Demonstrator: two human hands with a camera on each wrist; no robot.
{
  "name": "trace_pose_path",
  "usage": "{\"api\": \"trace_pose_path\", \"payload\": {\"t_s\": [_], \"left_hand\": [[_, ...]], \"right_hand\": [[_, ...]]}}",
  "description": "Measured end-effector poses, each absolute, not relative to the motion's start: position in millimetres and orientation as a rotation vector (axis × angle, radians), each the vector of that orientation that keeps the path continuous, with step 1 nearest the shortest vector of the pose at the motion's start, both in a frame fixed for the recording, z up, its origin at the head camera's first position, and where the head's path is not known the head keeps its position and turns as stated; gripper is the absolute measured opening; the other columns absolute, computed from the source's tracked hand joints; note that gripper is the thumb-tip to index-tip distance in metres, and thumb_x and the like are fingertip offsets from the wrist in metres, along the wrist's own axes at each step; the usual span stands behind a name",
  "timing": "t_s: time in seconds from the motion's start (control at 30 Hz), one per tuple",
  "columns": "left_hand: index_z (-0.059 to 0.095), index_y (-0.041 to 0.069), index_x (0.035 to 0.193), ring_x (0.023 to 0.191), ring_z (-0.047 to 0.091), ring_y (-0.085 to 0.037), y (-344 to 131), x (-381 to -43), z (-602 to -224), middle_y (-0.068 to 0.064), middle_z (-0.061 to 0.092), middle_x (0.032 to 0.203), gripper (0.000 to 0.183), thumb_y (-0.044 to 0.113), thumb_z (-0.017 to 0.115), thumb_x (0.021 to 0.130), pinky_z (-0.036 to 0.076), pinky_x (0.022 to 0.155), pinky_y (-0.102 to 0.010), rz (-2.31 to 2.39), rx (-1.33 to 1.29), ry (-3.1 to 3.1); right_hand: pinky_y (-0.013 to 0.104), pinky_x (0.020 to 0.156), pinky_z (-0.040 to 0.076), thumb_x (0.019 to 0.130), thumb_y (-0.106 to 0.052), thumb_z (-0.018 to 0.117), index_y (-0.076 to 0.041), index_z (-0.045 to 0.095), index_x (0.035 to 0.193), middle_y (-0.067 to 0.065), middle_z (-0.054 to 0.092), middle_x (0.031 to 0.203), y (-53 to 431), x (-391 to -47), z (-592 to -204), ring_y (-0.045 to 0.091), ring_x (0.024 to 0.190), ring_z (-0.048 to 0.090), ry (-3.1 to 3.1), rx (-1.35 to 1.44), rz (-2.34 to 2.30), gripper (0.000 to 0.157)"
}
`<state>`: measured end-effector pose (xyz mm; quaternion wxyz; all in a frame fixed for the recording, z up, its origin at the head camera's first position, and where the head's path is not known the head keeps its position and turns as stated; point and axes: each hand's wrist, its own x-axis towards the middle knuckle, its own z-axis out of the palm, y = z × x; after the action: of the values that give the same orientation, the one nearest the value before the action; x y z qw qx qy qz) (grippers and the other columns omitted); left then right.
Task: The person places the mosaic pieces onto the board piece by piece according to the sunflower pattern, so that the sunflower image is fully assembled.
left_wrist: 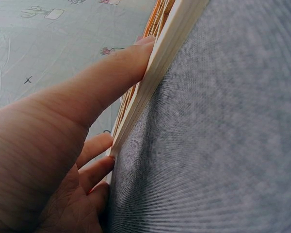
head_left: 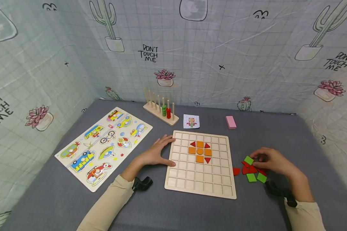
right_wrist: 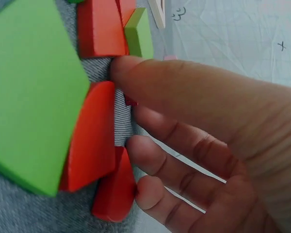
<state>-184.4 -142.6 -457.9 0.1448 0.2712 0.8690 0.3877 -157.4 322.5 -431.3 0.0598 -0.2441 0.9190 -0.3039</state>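
My left hand [head_left: 158,152] rests at the left edge of a wooden grid board [head_left: 191,179], thumb on its rim and fingertips farther up that edge. Orange squares [head_left: 200,144], an orange circle [head_left: 200,151] and three red triangles [head_left: 207,160] sit in the board's cells. Right of the board, my right hand [head_left: 273,160] reaches into a small pile, thumb and fingers curved loosely at the pieces. Red pieces [right_wrist: 94,138] with curved edges lie by its fingertips. One green square [head_left: 248,160] leans on the red ones; another green square [right_wrist: 34,97] looms close in the right wrist view.
A small picture card [head_left: 191,121] and a pink block [head_left: 230,122] lie behind the board. Farther back left stands a peg rack [head_left: 162,114] with green and red beads. A vehicle puzzle board [head_left: 104,147] lies to the left. Printed cloth [head_left: 191,48] hangs around the table.
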Motion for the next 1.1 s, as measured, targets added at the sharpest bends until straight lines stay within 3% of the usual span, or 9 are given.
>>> {"api": "trace_pose_path", "payload": {"t_s": [0.63, 1.1], "left_hand": [[0.032, 0.009, 0.153, 0.151, 0.002, -0.031, -144, -184, -457, -0.012, 0.019, 0.161, 0.096, 0.033, 0.084, 0.076, 0.0, 0.122, -0.048, 1.104, 0.77, 2.5], [0.033, 0.006, 0.151, 0.15, 0.003, -0.034, -144, -183, -458, -0.016, 0.02, 0.16, 0.094, 0.031, 0.084, 0.076, 0.001, 0.121, -0.052, 1.125, 0.788, 2.496]], "right_hand": [[0.023, 0.052, 0.044, 0.082, -0.005, 0.077, -0.001, 0.07, 0.098, -0.003, 0.057, 0.082, 314, -157, -427, 0.0, 0.066, 0.048, 2.803, -0.666, -0.922, 0.018], [0.022, 0.061, 0.052, 0.079, -0.001, 0.078, -0.003, 0.071, 0.098, 0.0, 0.059, 0.087, 300, -152, -420, -0.002, 0.07, 0.052, 2.921, -0.863, -0.977, 0.021]]}}
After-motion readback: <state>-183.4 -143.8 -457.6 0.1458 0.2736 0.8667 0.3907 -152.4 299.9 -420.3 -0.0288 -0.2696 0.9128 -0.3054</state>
